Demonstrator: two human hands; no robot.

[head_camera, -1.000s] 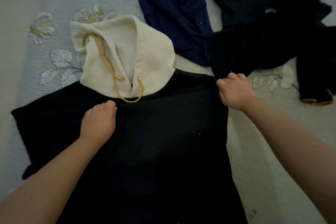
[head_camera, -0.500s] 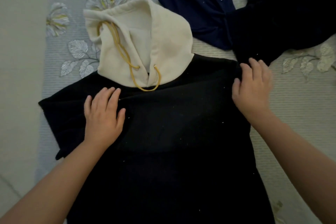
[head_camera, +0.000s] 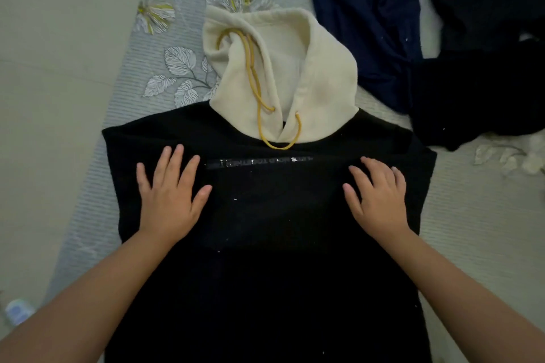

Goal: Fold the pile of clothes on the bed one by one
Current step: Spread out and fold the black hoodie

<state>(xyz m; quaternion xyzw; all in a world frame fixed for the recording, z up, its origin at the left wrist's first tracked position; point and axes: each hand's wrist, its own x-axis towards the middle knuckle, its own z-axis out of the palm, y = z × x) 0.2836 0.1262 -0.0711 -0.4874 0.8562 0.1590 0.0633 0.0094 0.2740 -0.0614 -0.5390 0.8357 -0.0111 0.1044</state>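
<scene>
Both hands, left hand (head_camera: 168, 200) and right hand (head_camera: 379, 199), lie flat with fingers spread on the black hoodie (head_camera: 271, 244) on the bed (head_camera: 472, 230). Between the fingertips, worn print (head_camera: 259, 161) is unreadable; the hoodie's lower part is cut off.

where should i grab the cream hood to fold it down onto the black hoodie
Pinch the cream hood at its far top rim, reaching over from above. It lies flat, pointing away, joined to the black hoodie at the neck, so that free edge probably folds back toward you easily.
</scene>
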